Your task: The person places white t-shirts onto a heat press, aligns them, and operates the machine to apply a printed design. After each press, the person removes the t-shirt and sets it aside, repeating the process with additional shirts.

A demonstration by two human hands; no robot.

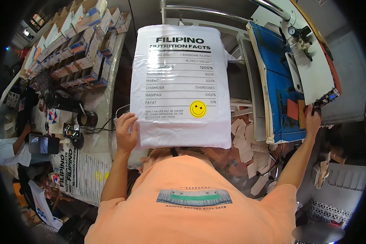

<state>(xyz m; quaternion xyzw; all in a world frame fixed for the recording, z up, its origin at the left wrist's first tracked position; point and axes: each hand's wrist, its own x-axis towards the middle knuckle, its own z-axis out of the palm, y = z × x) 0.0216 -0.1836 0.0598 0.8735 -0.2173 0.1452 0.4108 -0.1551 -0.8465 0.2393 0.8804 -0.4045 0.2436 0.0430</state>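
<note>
A white T-shirt (183, 134) lies stretched flat in front of me. On it is a clear, shiny film with a black-lettered print and a yellow smiley face (198, 109). My left hand (127, 132) rests at the shirt's lower left edge, fingers loosely bent and slightly apart, holding nothing I can see. Out to the right, my right hand (313, 118) has its fingers curled at the near corner of a white machine panel (313, 73), just under a small lit control box (329, 97). What those fingers grip is hidden.
A blue padded board (278, 81) with a pale edge stands under the panel, beside a pressure gauge (292, 30). Cardboard bins (75, 49) line the left table. Printed film sheets (83, 175), a black mug (88, 118) and a phone (44, 144) are nearer. Paper scraps (244, 146) litter the floor; a person's sleeve (8, 148) shows far left.
</note>
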